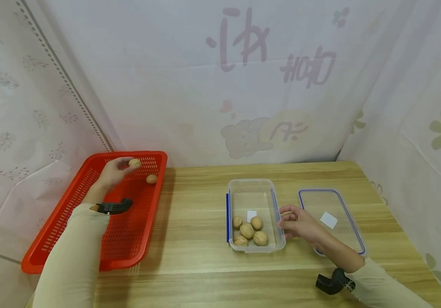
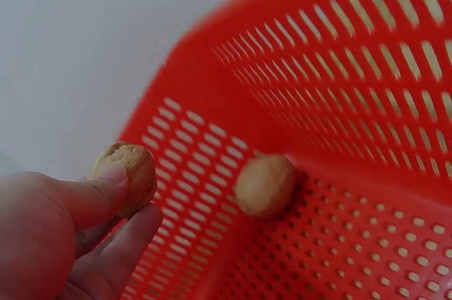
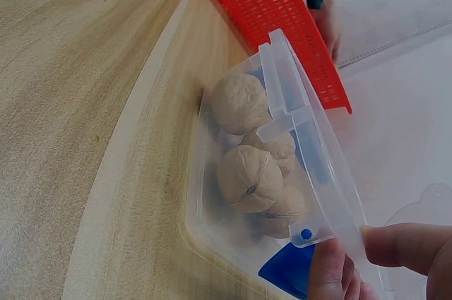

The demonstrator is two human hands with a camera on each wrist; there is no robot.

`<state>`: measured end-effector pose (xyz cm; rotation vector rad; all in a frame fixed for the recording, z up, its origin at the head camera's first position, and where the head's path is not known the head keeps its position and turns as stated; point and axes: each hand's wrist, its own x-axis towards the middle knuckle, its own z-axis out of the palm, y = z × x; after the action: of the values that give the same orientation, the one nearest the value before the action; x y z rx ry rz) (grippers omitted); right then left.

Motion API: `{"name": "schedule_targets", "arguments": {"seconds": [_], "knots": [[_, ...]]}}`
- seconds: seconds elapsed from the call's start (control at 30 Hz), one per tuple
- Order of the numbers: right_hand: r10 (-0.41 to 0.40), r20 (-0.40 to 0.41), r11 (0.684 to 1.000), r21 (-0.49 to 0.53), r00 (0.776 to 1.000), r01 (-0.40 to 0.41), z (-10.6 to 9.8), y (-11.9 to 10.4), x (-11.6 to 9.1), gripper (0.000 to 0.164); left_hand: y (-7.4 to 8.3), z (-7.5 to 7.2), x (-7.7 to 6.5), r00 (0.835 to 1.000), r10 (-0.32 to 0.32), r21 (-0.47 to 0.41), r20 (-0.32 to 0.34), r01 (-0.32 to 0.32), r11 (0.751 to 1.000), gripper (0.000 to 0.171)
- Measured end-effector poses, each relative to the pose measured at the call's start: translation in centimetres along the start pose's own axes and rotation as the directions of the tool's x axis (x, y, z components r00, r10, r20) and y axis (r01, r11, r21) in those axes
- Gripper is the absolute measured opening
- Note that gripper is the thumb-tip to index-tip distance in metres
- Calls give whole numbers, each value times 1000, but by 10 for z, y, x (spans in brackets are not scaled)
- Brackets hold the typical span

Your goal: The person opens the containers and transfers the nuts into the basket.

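My left hand [image 1: 114, 173] pinches a walnut [image 2: 134, 173] between thumb and fingers, raised over the far end of a red plastic basket [image 1: 129, 261]. Below it in the basket, another walnut [image 2: 265, 186] lies in the far corner. My right hand [image 1: 301, 224] holds the right side of a clear plastic container [image 1: 257, 186], with thumb and fingers at the rim beside a blue clasp [image 3: 289, 270]. Several walnuts [image 1: 246, 231] sit in the near half of this container, around a small white label [image 1: 251, 216].
A clear lid [image 1: 344, 233] with a blue seal and a white label lies right of the container, partly behind my right forearm. Wooden tabletop [image 1: 193, 214] stretches between basket and container. A printed white curtain [image 1: 174, 85] encloses the back and sides.
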<state>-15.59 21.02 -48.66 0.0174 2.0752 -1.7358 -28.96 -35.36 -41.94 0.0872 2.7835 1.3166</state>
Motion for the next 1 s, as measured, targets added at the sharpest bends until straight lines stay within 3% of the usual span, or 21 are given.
{"name": "schedule_targets", "arguments": {"seconds": [0.5,1.0], "knots": [[-3,6,1000,3,1000,3,0,-2,0,48,-26,13,1,983,-180,-26,31,180,983,64],[-1,7,1000,5,1000,1,-1,-1,1,48,-44,30,6,978,-207,-33,-33,206,978,57]]}}
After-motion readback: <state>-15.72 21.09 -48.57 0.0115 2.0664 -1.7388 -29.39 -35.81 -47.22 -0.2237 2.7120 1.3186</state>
